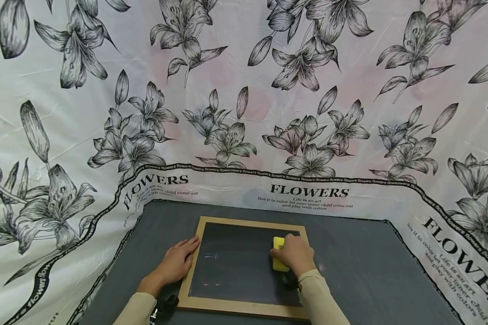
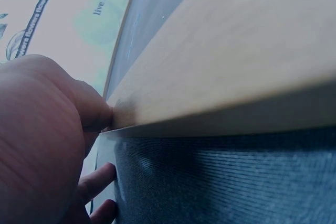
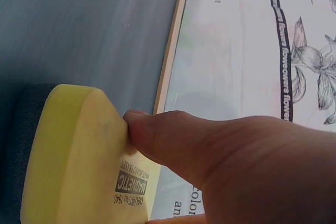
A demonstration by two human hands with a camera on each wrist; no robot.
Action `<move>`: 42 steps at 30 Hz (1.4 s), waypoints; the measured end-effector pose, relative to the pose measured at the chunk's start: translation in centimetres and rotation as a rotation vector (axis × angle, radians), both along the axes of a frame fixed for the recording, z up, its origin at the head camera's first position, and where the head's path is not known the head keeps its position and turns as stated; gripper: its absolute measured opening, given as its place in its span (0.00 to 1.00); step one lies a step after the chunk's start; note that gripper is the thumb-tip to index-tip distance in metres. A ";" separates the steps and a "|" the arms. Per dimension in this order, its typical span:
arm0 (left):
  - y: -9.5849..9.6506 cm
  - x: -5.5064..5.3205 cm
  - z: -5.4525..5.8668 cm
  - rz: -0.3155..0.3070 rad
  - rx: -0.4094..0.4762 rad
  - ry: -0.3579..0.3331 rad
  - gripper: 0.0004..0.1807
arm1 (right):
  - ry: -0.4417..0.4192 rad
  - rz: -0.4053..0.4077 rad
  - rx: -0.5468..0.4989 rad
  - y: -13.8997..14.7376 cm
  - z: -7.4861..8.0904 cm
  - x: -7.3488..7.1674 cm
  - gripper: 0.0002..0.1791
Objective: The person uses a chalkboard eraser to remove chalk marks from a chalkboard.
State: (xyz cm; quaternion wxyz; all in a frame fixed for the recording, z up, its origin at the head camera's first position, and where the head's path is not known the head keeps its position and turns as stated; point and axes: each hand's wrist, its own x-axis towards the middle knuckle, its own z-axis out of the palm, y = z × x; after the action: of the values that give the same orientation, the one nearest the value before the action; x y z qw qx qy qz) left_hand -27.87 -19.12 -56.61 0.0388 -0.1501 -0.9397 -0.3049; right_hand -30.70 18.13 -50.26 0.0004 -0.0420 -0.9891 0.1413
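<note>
A small blackboard (image 1: 240,271) with a pale wooden frame (image 1: 244,307) lies on the grey surface. My right hand (image 1: 298,255) grips a yellow whiteboard eraser (image 1: 279,262) over the board's right part. In the right wrist view, the thumb presses on the eraser (image 3: 73,150), which has a dark felt side and printed lettering. Along the frame's left side rests my left hand (image 1: 174,265), its fingers extended. The left wrist view shows the thumb against the frame's edge (image 2: 220,72), with other fingertips near the dark surface below. Faint light marks show on the board's left part.
Grey tabletop (image 1: 362,271) surrounds the board on both sides. A white cloth (image 1: 227,81) printed with black flowers and lettering rises behind and at the sides. Dark devices sit at both wrists, one by the left sleeve (image 1: 138,307).
</note>
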 end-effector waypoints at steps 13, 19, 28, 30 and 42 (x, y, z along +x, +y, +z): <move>0.0 0.0 0.1 0.002 -0.022 -0.027 0.29 | -0.029 -0.020 -0.009 1.3 0.3 0.1 0.33; 0.0 0.1 0.1 0.001 -0.016 -0.018 0.29 | -0.028 -0.023 -0.009 1.7 0.4 0.2 0.33; 0.0 0.1 0.5 -0.005 -0.006 -0.023 0.29 | -0.047 -0.034 -0.007 2.0 0.4 0.1 0.33; 0.0 0.1 0.5 -0.005 -0.008 -0.023 0.29 | -0.045 -0.033 -0.007 1.9 0.4 0.1 0.33; -0.1 0.2 0.5 -0.007 -0.006 -0.015 0.29 | -0.028 -0.015 -0.001 1.8 0.3 0.2 0.32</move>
State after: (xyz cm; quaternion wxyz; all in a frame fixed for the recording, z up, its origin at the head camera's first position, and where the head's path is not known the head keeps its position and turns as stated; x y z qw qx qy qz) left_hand -27.69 -19.19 -56.10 0.0302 -0.1513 -0.9404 -0.3031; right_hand -30.52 19.91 -49.92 -0.0122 -0.0515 -0.9885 0.1414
